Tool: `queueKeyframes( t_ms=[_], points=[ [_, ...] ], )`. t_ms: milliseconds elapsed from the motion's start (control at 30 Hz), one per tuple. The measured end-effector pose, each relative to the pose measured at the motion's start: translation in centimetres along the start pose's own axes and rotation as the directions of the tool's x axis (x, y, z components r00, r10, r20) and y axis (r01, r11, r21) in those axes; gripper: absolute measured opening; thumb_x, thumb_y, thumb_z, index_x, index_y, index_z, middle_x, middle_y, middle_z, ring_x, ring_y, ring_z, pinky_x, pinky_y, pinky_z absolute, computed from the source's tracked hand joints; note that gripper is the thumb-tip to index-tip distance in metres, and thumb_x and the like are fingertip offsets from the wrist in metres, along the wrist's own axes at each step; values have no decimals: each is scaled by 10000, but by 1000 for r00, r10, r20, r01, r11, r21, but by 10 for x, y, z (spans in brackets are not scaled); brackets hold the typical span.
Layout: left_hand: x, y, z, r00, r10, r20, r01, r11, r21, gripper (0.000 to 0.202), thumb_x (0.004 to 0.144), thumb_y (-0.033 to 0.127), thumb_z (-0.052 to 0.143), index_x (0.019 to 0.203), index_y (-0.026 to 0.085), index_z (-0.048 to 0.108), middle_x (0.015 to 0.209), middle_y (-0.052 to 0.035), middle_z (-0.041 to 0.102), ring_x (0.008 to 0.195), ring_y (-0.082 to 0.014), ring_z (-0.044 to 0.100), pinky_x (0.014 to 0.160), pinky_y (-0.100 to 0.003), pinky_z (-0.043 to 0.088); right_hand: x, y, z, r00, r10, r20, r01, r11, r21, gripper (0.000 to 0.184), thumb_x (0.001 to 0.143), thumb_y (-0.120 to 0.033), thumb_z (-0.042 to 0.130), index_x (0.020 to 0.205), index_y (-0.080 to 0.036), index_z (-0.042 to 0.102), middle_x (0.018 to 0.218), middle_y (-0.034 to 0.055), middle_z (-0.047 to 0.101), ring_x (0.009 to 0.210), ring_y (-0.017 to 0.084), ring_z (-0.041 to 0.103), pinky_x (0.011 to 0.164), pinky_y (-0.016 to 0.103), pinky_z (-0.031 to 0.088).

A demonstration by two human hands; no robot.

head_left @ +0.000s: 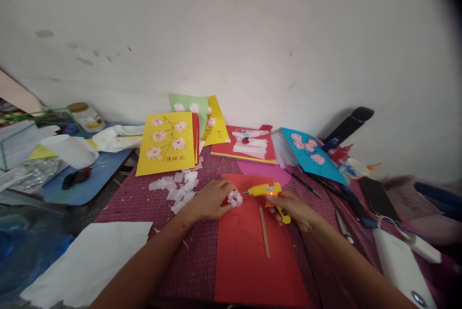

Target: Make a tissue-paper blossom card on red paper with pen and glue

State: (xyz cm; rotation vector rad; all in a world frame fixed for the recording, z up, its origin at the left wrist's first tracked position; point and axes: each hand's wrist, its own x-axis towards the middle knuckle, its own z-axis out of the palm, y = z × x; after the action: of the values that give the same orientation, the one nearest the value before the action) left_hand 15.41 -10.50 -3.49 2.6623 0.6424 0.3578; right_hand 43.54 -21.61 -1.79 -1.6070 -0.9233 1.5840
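My left hand (211, 199) pinches a small white-and-pink tissue flower (235, 198) at the upper left of a red card sheet (252, 246). In my right hand (294, 209) is a yellow hot glue gun (267, 192), gripped by its handle, its nozzle pointing left and almost touching the flower. A thin wooden stick (264, 231) lies on the red sheet just below the gun. Several white tissue squares (178, 186) lie scattered left of my left hand.
Finished yellow flower cards (166, 143), a red card with white strips (249, 148) and a blue flower card (310, 155) lean at the wall. A phone (377, 198), pens, scissors (344, 227) and a white power bank (402, 265) lie right. White paper (90, 261) lies front left.
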Motion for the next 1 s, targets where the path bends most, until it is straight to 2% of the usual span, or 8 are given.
queueKeyframes(
  t_ms=[100, 267, 367, 467, 600, 800, 900, 1000],
  points=[
    [-1, -1, -1, 1000, 6, 11, -6, 1000, -6, 484, 841, 285, 679, 1288, 229, 502, 1276, -88, 605, 1181, -286, 559, 1015, -416, 432, 1, -3, 3, 1000, 4, -25, -5, 1000, -17, 447, 776, -582, 740, 806, -166, 580, 644, -21, 623, 426, 84, 546, 388, 198, 419],
    [-1, -3, -6, 1000, 28, 14, -27, 998, -55, 430, 869, 262, 638, 1278, 232, 512, 1267, -76, 605, 1165, -263, 568, 1010, -385, 442, -4, -2, -1, 1000, -11, 8, 11, 1000, -16, 454, 784, -581, 745, 796, -155, 587, 647, -17, 625, 434, 84, 547, 406, 207, 423],
    [-1, -5, -6, 999, 40, 2, -39, 997, -60, 371, 901, 216, 563, 1269, 230, 520, 1262, -81, 606, 1154, -251, 574, 1026, -380, 436, -11, 2, -5, 999, -45, 18, 46, 999, -10, 450, 813, -576, 728, 799, -145, 598, 676, -12, 636, 438, 79, 547, 420, 214, 436],
    [-2, -6, -5, 999, 53, -3, -53, 998, -45, 400, 894, 158, 509, 1288, 227, 509, 1279, -84, 601, 1169, -248, 569, 1045, -386, 427, -14, 5, -8, 999, -38, 12, 38, 999, -1, 445, 823, -569, 723, 791, -143, 596, 675, -13, 633, 441, 81, 552, 424, 214, 438],
    [-3, -6, -5, 998, 57, -4, -57, 998, -40, 478, 833, 132, 528, 1301, 223, 502, 1297, -86, 603, 1186, -256, 565, 1052, -393, 426, -6, 6, -9, 1000, -5, -21, 5, 1000, 3, 440, 817, -561, 731, 804, -142, 597, 667, -13, 627, 440, 78, 544, 410, 203, 417],
    [-4, -6, -5, 998, 69, -2, -69, 997, -34, 507, 811, 144, 540, 1312, 217, 508, 1311, -85, 601, 1194, -257, 564, 1070, -400, 414, 10, 5, -7, 1000, -6, 27, 7, 999, -35, 437, 816, -571, 710, 812, -146, 610, 674, -9, 624, 454, 82, 541, 407, 199, 406],
    [-4, -6, -5, 997, 71, 8, -71, 997, -22, 521, 813, 140, 530, 1328, 218, 504, 1323, -88, 595, 1202, -257, 560, 1075, -406, 411, 11, 3, -5, 1000, -7, -23, 4, 993, -114, 427, 807, -577, 689, 781, -159, 600, 655, -10, 620, 443, 86, 529, 406, 204, 390],
    [-4, -5, -5, 997, 70, 12, -69, 997, -17, 525, 813, 141, 531, 1333, 211, 506, 1332, -95, 590, 1210, -263, 557, 1078, -409, 410, 7, -3, 0, 994, -63, -88, 29, 939, -342, 418, 836, -574, 629, 711, -176, 592, 615, 8, 621, 452, 118, 547, 418, 225, 386]
  ],
)
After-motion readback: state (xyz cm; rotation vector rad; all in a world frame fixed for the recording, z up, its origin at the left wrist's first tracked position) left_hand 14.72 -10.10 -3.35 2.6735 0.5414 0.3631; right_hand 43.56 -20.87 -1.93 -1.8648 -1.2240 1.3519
